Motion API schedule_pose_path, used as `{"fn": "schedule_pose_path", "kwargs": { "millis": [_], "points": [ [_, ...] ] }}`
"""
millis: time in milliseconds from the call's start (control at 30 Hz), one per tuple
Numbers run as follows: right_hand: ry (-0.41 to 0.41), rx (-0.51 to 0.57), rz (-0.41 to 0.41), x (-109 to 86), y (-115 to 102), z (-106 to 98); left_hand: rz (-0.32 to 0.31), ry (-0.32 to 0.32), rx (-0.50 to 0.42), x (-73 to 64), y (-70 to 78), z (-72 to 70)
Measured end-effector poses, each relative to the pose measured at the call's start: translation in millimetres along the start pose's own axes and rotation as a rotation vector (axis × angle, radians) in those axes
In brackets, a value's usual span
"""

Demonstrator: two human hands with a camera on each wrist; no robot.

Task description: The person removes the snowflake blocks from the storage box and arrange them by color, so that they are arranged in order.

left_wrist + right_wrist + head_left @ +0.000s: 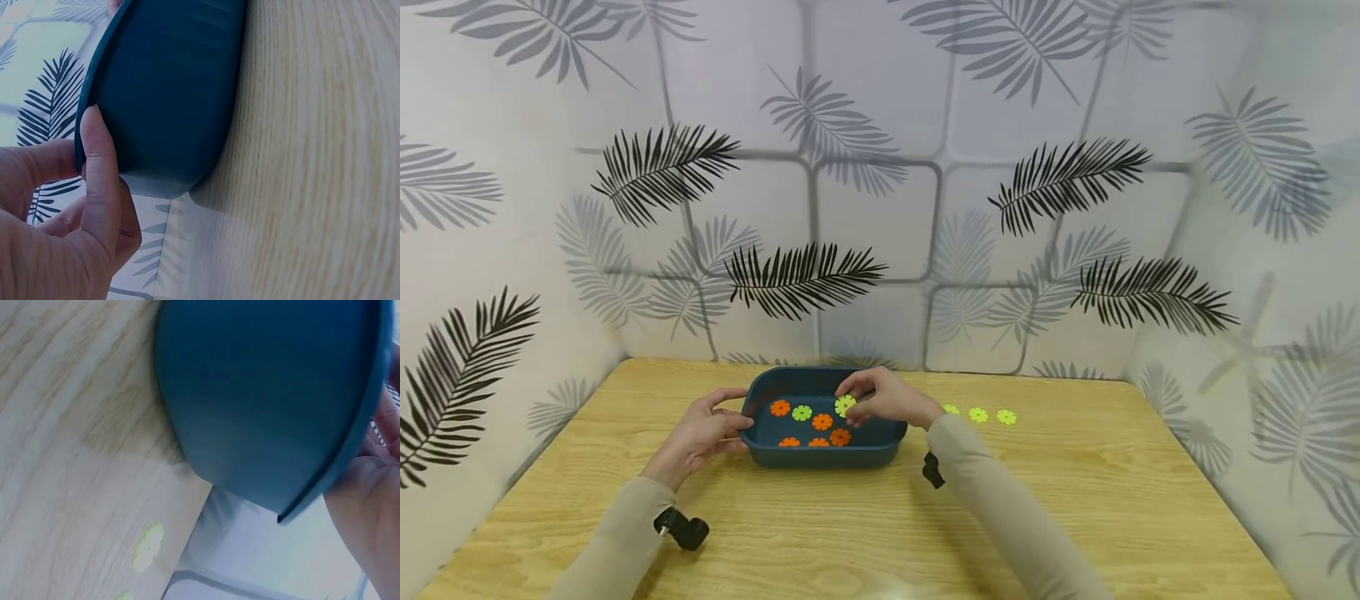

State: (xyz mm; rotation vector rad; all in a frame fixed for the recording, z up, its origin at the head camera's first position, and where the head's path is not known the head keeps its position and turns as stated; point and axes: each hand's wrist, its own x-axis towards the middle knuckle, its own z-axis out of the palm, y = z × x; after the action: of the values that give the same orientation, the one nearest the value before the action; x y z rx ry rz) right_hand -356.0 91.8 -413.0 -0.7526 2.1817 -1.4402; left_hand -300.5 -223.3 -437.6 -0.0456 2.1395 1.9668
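Note:
A dark blue plastic basin (820,457) sits on the wooden table, with several orange notched discs (822,422) and a yellow-green notched disc (802,412) inside. My left hand (706,433) grips the basin's left end. In the left wrist view, finger and thumb of the left hand (87,194) pinch the rim from both sides. Over the basin's right part, my right hand (883,397) pinches another yellow-green notched disc (845,406) between thumb and fingers. The right wrist view has the basin wall (262,406) hiding the fingertips of the right hand (369,494).
Yellow-green notched discs (977,414) lie in a row on the table to the right of the basin, partly behind the right wrist. A wall (880,208) with leaf patterns rises behind the table's far edge. Both wrists wear black camera mounts (682,528).

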Motion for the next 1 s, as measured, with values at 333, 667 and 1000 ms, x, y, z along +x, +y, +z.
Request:
{"fn": "schedule_pose_path", "kwargs": {
  "millis": [333,667,1000],
  "points": [
    [0.009,-0.021,-0.036,-6.3,0.5,-16.1,0.006,0.0,-0.002,-2.5,2.7,-1.2],
    [0.049,-0.035,-0.015,-17.8,6.6,-24.3,-0.008,0.012,0.017,-2.9,-0.4,-0.4],
    [0.058,-0.026,-0.025,-24.9,13.2,-33.0,-0.01,0.013,0.009,-3.7,-0.7,0.5]
  ]
}}
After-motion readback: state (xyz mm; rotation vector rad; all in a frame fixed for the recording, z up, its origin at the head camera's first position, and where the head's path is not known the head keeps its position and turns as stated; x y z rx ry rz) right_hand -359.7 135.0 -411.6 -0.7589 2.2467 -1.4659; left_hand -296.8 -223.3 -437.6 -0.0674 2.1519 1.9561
